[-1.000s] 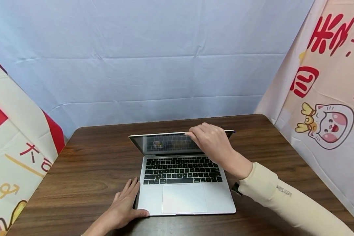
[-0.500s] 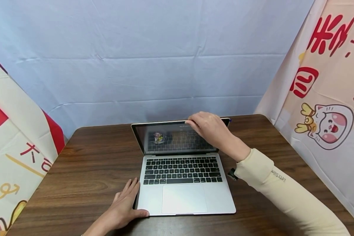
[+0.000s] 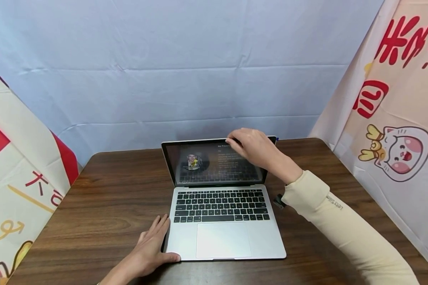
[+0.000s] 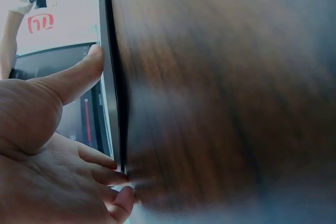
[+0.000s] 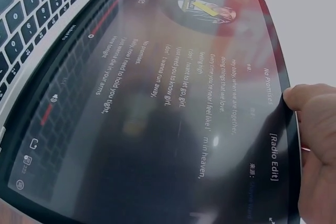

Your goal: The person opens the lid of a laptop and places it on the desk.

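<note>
A silver laptop (image 3: 186,240) with black keys lies on the table, its lid raised. The screen (image 5: 173,98) is lit with song lyrics and a round picture. My right hand (image 3: 254,148) grips the lid's top edge, right of the middle, with the thumb on the screen side (image 5: 315,129); its other fingers are mostly hidden behind the lid. At the base's left side rests my left hand (image 3: 148,247), fingers fairly straight along the edge and thumb on the front left corner. The left wrist view shows this hand (image 4: 52,129) from the palm side.
The brown wooden table (image 3: 121,198) carries the laptop near its front edge. A pale cloth (image 3: 185,79) hangs behind it. Printed cloths stand at the left (image 3: 25,190) and right (image 3: 388,130). A small black piece (image 3: 279,201) sits below the right sleeve's cuff.
The lid has swung further up and back with my right hand on its top edge, so more of the screen shows. My left hand has stayed at the base's left corner.
</note>
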### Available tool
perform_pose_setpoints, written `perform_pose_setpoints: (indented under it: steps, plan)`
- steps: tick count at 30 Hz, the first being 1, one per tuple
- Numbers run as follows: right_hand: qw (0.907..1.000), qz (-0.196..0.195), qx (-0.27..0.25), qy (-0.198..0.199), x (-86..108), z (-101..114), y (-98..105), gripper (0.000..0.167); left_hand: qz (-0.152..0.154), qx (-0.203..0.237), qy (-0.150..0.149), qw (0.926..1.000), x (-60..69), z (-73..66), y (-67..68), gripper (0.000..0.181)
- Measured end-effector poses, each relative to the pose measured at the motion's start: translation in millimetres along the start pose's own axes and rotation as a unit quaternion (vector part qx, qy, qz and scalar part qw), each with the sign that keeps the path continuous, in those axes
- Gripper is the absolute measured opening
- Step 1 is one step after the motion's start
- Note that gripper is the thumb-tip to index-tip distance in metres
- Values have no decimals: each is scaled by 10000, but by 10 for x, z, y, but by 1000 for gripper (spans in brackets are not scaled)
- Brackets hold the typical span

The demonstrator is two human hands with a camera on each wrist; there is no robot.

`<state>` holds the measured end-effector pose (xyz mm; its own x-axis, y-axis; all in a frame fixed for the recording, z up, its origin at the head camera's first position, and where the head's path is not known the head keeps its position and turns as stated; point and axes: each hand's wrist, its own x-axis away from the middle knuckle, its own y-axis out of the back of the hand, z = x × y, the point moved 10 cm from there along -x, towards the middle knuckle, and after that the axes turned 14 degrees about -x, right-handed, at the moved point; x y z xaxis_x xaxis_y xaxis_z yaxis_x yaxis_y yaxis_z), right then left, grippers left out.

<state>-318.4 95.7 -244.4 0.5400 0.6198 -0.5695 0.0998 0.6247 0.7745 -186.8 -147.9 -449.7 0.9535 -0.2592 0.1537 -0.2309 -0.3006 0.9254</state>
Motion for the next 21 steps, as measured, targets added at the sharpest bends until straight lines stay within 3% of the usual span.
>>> perform_pose_setpoints:
  steps: [21]
  plan:
    - [9960, 163, -345, -802, -187, -423, -68, 24, -257, 219, -114, 9994, 50, -27, -22, 111]
